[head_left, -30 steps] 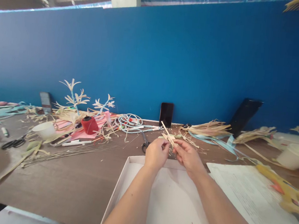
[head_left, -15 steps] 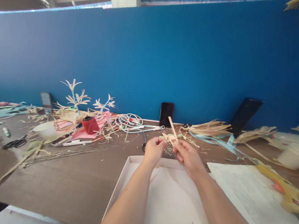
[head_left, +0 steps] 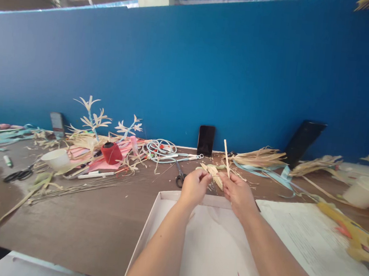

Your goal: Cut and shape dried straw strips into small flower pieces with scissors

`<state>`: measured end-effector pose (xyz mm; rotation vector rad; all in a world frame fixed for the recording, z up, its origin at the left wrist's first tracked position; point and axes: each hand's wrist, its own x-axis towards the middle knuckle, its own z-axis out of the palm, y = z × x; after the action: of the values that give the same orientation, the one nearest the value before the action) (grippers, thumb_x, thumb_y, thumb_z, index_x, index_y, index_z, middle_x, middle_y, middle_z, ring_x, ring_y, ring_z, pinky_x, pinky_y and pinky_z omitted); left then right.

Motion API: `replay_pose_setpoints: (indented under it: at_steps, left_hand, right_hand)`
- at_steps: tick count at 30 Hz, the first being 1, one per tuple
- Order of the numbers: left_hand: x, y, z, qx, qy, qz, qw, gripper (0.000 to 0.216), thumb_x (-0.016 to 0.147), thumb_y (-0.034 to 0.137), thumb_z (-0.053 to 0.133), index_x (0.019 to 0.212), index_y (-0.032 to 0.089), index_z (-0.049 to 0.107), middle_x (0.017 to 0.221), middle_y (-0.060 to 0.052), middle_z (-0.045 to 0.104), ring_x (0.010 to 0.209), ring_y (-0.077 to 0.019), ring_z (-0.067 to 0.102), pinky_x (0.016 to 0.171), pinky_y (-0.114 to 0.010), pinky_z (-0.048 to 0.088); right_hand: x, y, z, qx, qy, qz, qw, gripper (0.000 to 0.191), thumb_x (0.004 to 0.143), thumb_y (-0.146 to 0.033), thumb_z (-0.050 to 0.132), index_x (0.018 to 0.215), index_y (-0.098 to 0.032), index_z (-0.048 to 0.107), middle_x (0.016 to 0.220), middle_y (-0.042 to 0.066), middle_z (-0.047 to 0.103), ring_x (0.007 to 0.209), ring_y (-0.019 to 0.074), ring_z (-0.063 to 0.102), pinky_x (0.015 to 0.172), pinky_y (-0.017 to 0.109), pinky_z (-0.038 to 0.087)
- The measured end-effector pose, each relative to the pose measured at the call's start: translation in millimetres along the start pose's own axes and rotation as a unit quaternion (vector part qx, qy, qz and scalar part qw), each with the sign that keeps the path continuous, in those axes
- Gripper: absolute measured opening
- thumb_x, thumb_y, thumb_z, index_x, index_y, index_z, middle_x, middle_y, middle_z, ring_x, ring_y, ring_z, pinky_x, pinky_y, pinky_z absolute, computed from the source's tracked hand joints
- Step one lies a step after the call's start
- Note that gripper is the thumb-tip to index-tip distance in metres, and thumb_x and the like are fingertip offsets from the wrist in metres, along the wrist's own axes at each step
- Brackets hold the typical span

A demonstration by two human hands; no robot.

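Both my hands are raised over the far edge of a shallow white box lid (head_left: 162, 223) on the brown table. My left hand (head_left: 194, 188) is closed in a pinch on pale dried leaf strips (head_left: 215, 174) that lie between the two hands. My right hand (head_left: 239, 195) is closed on a thin pale stick (head_left: 227, 153), which points up and slightly left from its fingers. The fingertips of the two hands nearly meet around the strips.
Black scissors (head_left: 179, 177) lie just left of my hands. A dark phone (head_left: 206, 140) leans on the blue partition. A red thread spool (head_left: 111, 153), white cup (head_left: 55, 158), cord coil (head_left: 161, 148) and straw flowers sit left; printed paper (head_left: 308, 243) and a yellow glue gun (head_left: 346, 229) lie right.
The stick in my right hand has swung from leaning left to nearly upright and shifted right. Both hands moved slightly right.
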<state>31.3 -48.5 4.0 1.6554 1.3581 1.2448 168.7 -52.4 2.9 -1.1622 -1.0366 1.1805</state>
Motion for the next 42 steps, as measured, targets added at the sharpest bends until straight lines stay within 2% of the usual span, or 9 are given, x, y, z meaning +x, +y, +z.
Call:
replay_pose_setpoints:
  at_steps: [4, 8, 11, 19, 26, 29, 33, 38, 42]
  left_hand:
    - [1.3, -0.9, -1.6, -0.028, -0.026, -0.039, 0.999, 0.022, 0.078, 0.036, 0.049, 0.068, 0.017, 0.055, 0.057, 0.002, 0.054, 0.052, -0.0098, 0.046, 0.051, -0.021, 0.032]
    - [-0.8, 0.7, -3.7, -0.015, -0.034, -0.033, 0.999, 0.022, 0.079, 0.036, 0.048, 0.068, 0.018, 0.053, 0.057, 0.002, 0.053, 0.052, -0.0096, 0.045, 0.051, -0.021, 0.031]
    - [-1.6, 2.9, -4.7, -0.002, -0.035, -0.029, 0.999, 0.021, 0.078, 0.035, 0.049, 0.068, 0.018, 0.054, 0.059, 0.002, 0.055, 0.054, -0.0100, 0.046, 0.051, -0.021, 0.032]
    - [1.4, 2.1, -3.7, -0.069, -0.079, -0.082, 0.991, 0.020, 0.073, 0.035, 0.055, 0.067, 0.016, 0.056, 0.055, 0.003, 0.052, 0.047, -0.0074, 0.041, 0.046, -0.020, 0.032]
    - [0.4, 1.9, -3.9, -0.095, -0.093, -0.102, 0.986, 0.018, 0.068, 0.032, 0.060, 0.073, 0.015, 0.061, 0.058, 0.002, 0.053, 0.048, -0.0079, 0.042, 0.043, -0.020, 0.034]
    - [0.1, 3.5, -3.7, -0.117, -0.094, -0.104, 0.983, 0.023, 0.066, 0.033, 0.064, 0.080, 0.014, 0.065, 0.066, -0.001, 0.058, 0.054, -0.0091, 0.047, 0.047, -0.020, 0.037]
    - [0.8, 2.4, -3.4, -0.134, -0.081, -0.081, 0.984, 0.027, 0.065, 0.036, 0.065, 0.081, 0.014, 0.066, 0.071, -0.002, 0.061, 0.059, -0.0096, 0.049, 0.053, -0.021, 0.039]
    - [1.6, -2.4, -2.3, -0.103, -0.070, -0.085, 0.989, 0.022, 0.065, 0.036, 0.065, 0.071, 0.014, 0.063, 0.059, 0.002, 0.055, 0.052, -0.0075, 0.043, 0.051, -0.021, 0.032]
    - [1.7, -2.3, -1.4, -0.089, -0.068, -0.087, 0.990, 0.020, 0.064, 0.034, 0.064, 0.067, 0.015, 0.061, 0.057, 0.003, 0.053, 0.052, -0.0074, 0.042, 0.050, -0.021, 0.030]
  right_hand:
    - [0.1, -0.4, -1.0, -0.012, 0.008, -0.014, 1.000, 0.037, 0.063, -0.052, 0.069, 0.080, -0.018, 0.064, 0.044, -0.008, 0.034, 0.040, 0.0058, 0.025, 0.038, 0.021, 0.014]
    - [-0.9, -1.9, -0.1, -0.009, 0.001, -0.028, 1.000, 0.034, 0.066, -0.049, 0.068, 0.075, -0.017, 0.065, 0.046, -0.005, 0.040, 0.041, 0.0051, 0.027, 0.038, 0.020, 0.013]
    - [-0.6, -1.5, 0.1, -0.013, 0.005, -0.035, 0.999, 0.033, 0.067, -0.049, 0.068, 0.075, -0.016, 0.066, 0.045, -0.006, 0.038, 0.041, 0.0047, 0.026, 0.039, 0.020, 0.013]
    - [-2.2, -4.4, 0.2, -0.028, 0.032, -0.050, 0.998, 0.042, 0.066, -0.044, 0.070, 0.098, -0.017, 0.066, 0.043, -0.008, 0.034, 0.041, 0.0055, 0.027, 0.038, 0.020, 0.017]
    - [-2.6, -6.5, -0.6, -0.017, 0.007, -0.059, 0.998, 0.055, 0.069, -0.042, 0.067, 0.117, -0.017, 0.058, 0.044, -0.009, 0.033, 0.040, 0.0051, 0.025, 0.038, 0.019, 0.017]
    - [-2.1, -6.5, -1.1, -0.051, 0.008, -0.085, 0.995, 0.053, 0.069, -0.040, 0.066, 0.117, -0.018, 0.059, 0.053, -0.006, 0.044, 0.042, 0.0054, 0.030, 0.039, 0.020, 0.024]
    - [-4.2, -6.4, -0.3, -0.159, 0.012, -0.134, 0.978, 0.046, 0.072, -0.038, 0.061, 0.114, -0.020, 0.062, 0.075, 0.001, 0.061, 0.049, 0.0085, 0.043, 0.047, 0.023, 0.037]
    - [-9.5, -10.7, 2.3, -0.227, 0.026, -0.165, 0.959, 0.042, 0.073, -0.035, 0.058, 0.112, -0.020, 0.063, 0.085, 0.004, 0.068, 0.072, 0.0173, 0.059, 0.065, 0.029, 0.045]
    - [-10.8, -14.2, 2.8, -0.244, 0.029, -0.149, 0.958, 0.043, 0.073, -0.033, 0.058, 0.114, -0.020, 0.062, 0.087, 0.004, 0.069, 0.071, 0.0171, 0.060, 0.065, 0.028, 0.045]
